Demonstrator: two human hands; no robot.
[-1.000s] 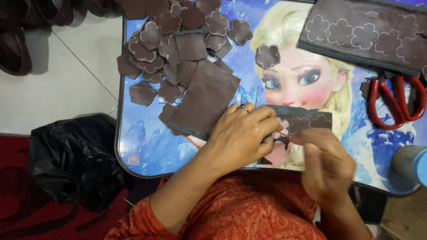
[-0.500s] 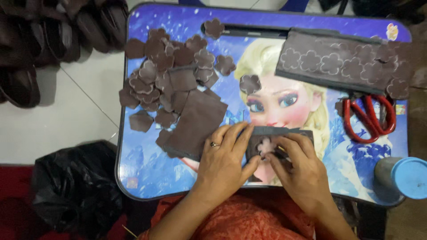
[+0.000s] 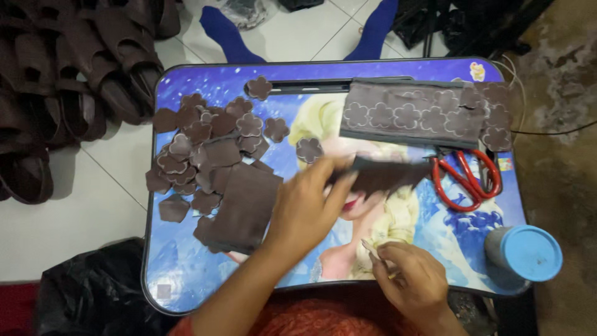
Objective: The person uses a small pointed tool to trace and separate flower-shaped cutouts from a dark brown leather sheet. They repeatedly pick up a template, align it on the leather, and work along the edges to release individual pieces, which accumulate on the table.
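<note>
My left hand (image 3: 308, 208) grips a dark brown leather strip (image 3: 388, 175) and holds it out over the middle of the small blue picture table (image 3: 180, 283), its far end near the red scissors (image 3: 463, 180). My right hand (image 3: 410, 280) rests near the table's front edge, fingers pinched on a thin pale tool (image 3: 372, 250). A heap of brown flower-shaped leather cutouts (image 3: 208, 140) lies left of my left hand, beside a larger brown leather piece (image 3: 245, 208). One single flower cutout (image 3: 309, 150) lies just above the hand.
A long brown leather strip marked with flower outlines (image 3: 416, 115) lies at the table's back right. A blue-lidded cup (image 3: 525, 255) stands at the front right corner. Brown sandals (image 3: 68, 93) are stacked on the floor to the left, a black bag (image 3: 93, 292) below them.
My left hand has lifted the leather strip and swung it out to the right toward the scissors. My right hand let go of the strip and drew back to the front edge.
</note>
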